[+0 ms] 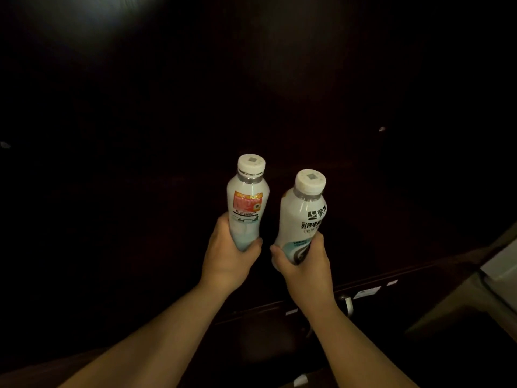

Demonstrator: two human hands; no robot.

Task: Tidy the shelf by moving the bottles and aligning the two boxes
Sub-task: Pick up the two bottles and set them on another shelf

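Observation:
Two white drink bottles with white caps are held up side by side in front of a very dark shelf unit. My left hand grips the lower part of the left bottle, whose label shows an orange-red patch. My right hand grips the base of the right bottle, which carries black lettering and a grey-teal swirl. Both bottles stand roughly upright, a small gap between them. The two boxes are not visible in the darkness.
The dark shelf front runs diagonally at lower right, with small white labels and a metal handle on it. A pale surface shows at the right edge. Everything behind the bottles is too dark to make out.

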